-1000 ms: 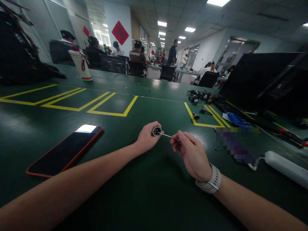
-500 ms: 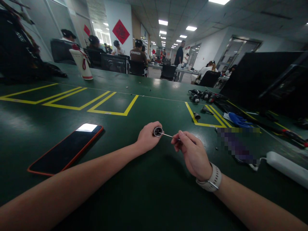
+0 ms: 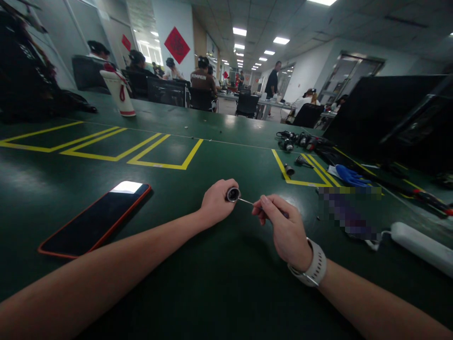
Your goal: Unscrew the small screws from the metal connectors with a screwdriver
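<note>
My left hand is closed around a small round black-and-silver part, held just above the green table. My right hand, with a pale watch on the wrist, pinches a thin metal tool. The tool's tip reaches into the open face of the round part. Both forearms stretch across the table toward the middle.
A phone in a red case lies left of my left arm. Small black parts, a blue glove and a white power strip lie to the right. A white cup stands far left. Seated people work at the back.
My hands stay nearly where they were. The right hand has tipped slightly, so the tool sits at a slightly different angle in the part.
</note>
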Motion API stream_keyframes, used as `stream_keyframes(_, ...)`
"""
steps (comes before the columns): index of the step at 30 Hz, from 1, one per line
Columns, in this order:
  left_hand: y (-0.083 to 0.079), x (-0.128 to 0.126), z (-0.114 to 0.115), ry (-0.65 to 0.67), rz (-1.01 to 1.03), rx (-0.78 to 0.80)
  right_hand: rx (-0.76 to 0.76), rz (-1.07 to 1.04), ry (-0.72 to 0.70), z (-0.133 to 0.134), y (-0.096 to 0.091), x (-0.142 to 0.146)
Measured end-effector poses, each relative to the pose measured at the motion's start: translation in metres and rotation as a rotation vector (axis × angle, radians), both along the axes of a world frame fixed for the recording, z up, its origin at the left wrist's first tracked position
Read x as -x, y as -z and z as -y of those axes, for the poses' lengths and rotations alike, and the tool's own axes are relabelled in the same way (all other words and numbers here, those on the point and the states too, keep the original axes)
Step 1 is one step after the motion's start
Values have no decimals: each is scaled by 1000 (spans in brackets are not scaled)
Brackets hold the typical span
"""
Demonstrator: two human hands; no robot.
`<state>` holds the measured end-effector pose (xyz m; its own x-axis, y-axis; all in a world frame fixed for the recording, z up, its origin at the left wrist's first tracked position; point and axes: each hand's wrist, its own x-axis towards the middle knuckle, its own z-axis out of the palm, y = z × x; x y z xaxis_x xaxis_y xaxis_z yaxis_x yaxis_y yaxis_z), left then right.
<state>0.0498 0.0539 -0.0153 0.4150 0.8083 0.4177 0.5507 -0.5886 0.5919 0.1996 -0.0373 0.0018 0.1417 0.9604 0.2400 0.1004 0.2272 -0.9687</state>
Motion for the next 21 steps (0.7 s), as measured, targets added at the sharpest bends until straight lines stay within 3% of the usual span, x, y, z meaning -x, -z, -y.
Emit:
stream_keyframes(8, 0, 0, -1, 77, 150, 11, 85, -318, -56, -4, -1, 2)
stream_keyframes(16, 1, 0, -1, -16, 10, -13, 19, -47, 9, 1, 1, 1)
stream_keyframes(21, 1, 1, 0, 18, 57, -40, 70, -179, -46, 0, -2, 2)
